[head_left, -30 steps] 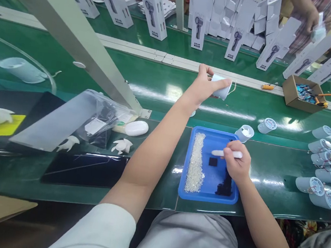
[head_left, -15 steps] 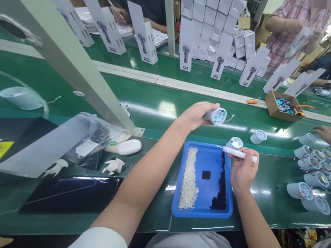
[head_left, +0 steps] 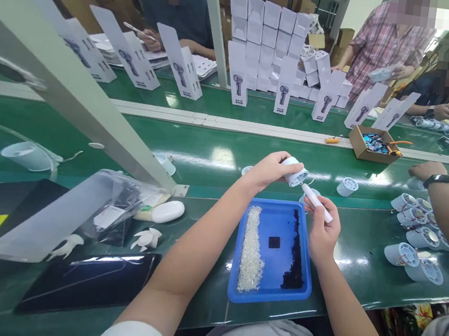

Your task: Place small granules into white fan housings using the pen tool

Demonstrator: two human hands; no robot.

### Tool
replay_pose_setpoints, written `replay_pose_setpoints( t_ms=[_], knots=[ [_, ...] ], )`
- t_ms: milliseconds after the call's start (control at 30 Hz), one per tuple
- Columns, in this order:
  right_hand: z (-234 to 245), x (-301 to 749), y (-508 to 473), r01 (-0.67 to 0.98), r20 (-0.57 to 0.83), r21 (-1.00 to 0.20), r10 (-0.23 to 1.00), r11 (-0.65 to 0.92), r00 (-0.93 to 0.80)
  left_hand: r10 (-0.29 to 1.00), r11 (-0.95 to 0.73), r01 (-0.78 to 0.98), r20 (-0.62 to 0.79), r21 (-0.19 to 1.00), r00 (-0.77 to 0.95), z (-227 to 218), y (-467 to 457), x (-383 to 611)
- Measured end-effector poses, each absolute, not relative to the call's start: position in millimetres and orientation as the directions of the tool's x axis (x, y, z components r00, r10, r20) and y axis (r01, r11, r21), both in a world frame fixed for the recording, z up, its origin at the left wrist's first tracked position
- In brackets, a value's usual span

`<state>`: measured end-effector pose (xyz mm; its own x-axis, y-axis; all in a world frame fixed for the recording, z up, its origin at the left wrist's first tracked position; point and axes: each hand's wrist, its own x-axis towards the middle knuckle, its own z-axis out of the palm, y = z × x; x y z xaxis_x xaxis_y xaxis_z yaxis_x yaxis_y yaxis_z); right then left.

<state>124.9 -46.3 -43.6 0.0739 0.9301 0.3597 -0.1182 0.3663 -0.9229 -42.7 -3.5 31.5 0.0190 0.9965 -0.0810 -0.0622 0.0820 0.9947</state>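
Note:
My left hand (head_left: 268, 169) grips a small pale-blue cylindrical fan housing (head_left: 296, 173) just above the far edge of a blue tray (head_left: 269, 295). My right hand (head_left: 321, 230) holds a white pen-like tool (head_left: 316, 202), its tip touching the housing's open end. The tray holds a strip of clear small parts (head_left: 252, 249) on the left, a strip of dark small parts (head_left: 294, 254) on the right and one black square (head_left: 273, 242) in the middle.
Several similar housings (head_left: 414, 248) lie to the right, where another person's arm with a black watch (head_left: 438, 179) reaches. A lone housing (head_left: 346, 187) sits on the green belt. A metal post (head_left: 73, 87), plastic bag (head_left: 120, 204), white boxes (head_left: 275, 31) and a cardboard box (head_left: 372, 143) surround.
My left hand brought the housing back from the belt toward the tray. My right hand lifted the white tool out of the tray up to the housing. The view tilted upward.

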Motion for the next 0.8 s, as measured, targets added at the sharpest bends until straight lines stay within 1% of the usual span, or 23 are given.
replay_pose_setpoints(
  t_ms=[167, 233, 267, 333, 367, 433, 467, 533, 600, 667, 800],
  knots=[
    [-45, 126, -44, -0.078, 0.359, -0.928, 0.930, 0.365, 0.075, 0.998, 0.068, -0.050, -0.067, 0.996, 0.011, 30, -3, -39],
    [-46, 130, -44, -0.044, 0.362, -0.929, 0.928, 0.366, 0.088, 0.999, 0.046, -0.012, -0.046, 0.999, 0.001, 30, -3, -35],
    [-46, 132, -44, -0.011, 0.357, -0.933, 0.929, 0.360, 0.098, 0.999, 0.027, 0.014, -0.027, 1.000, -0.022, 29, -3, -31],
    [-47, 137, -44, 0.093, 0.326, -0.944, 0.940, 0.317, 0.103, 0.991, -0.027, 0.042, 0.032, 0.999, -0.130, 27, -3, -20],
    [-48, 138, -44, 0.160, 0.307, -0.942, 0.950, 0.294, 0.059, 0.976, -0.072, 0.006, 0.072, 0.997, -0.206, 25, -3, -14],
    [-49, 140, -42, 0.268, 0.247, -0.926, 0.963, 0.267, -0.108, 0.928, -0.205, -0.133, 0.149, 0.970, -0.342, 20, -1, -2],
    [-50, 140, -41, 0.310, 0.225, -0.910, 0.957, 0.274, -0.184, 0.912, -0.255, -0.211, 0.162, 0.944, -0.377, 18, 0, 4],
    [-50, 140, -41, 0.342, 0.228, -0.890, 0.944, 0.301, -0.239, 0.875, -0.310, -0.337, 0.128, 0.889, -0.467, 16, 0, 14],
    [-49, 138, -43, 0.311, 0.241, -0.899, 0.941, 0.309, -0.237, 0.878, -0.309, -0.443, 0.074, 0.842, -0.472, 17, -2, 21],
    [-47, 137, -46, 0.228, 0.237, -0.930, 0.945, 0.288, -0.227, 0.891, -0.289, -0.534, 0.020, 0.795, -0.454, 20, -5, 24],
    [-44, 136, -51, 0.050, 0.191, -0.977, 0.951, 0.209, -0.244, 0.887, -0.274, -0.613, -0.052, 0.741, -0.459, 23, -5, 25]
  ],
)
